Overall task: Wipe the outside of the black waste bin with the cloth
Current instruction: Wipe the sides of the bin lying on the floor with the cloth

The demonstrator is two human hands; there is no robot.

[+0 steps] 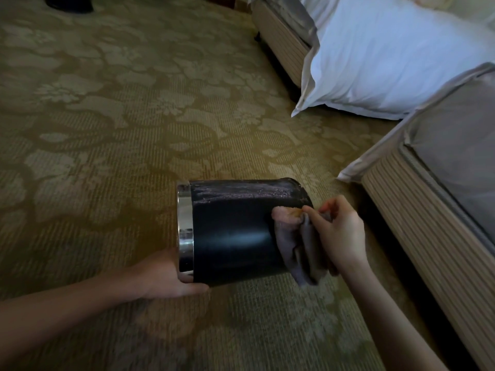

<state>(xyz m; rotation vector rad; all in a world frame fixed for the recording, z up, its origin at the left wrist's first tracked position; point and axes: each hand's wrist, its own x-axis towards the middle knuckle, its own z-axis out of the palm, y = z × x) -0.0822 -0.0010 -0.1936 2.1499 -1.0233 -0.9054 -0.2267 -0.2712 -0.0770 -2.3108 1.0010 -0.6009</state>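
Note:
The black waste bin (235, 234) is held on its side above the carpet, its chrome rim pointing left and its base to the right. A dusty, streaked band shows along its upper side. My left hand (168, 277) grips the bin at the chrome rim from below. My right hand (340, 234) holds a greyish-brown cloth (297, 245) pressed against the bin's wall near the base end. The cloth hangs down over the bin's right edge.
Patterned olive carpet (120, 129) covers the floor. A bed base with ribbed skirting (417, 236) runs along the right. A white pillow (388, 62) lies between it and a second bed base (281, 36) at the back. A dark object (69, 4) sits top left.

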